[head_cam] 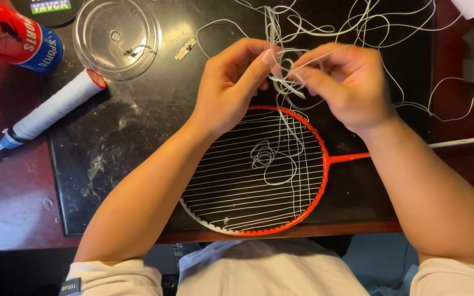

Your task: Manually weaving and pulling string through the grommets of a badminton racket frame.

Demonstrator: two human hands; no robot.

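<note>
Both hands pinch a tangle of white string (287, 74) above the orange racket (259, 170), which lies flat on the black mat (122, 137). The left hand (231, 82) grips a loop between thumb and forefinger; the right hand (346, 82) nips the strand beside it. A clear round tub (117, 37) at top left holds only a small dark speck. A red can (12, 35) lies beside it, near a white-gripped handle (56, 107).
</note>
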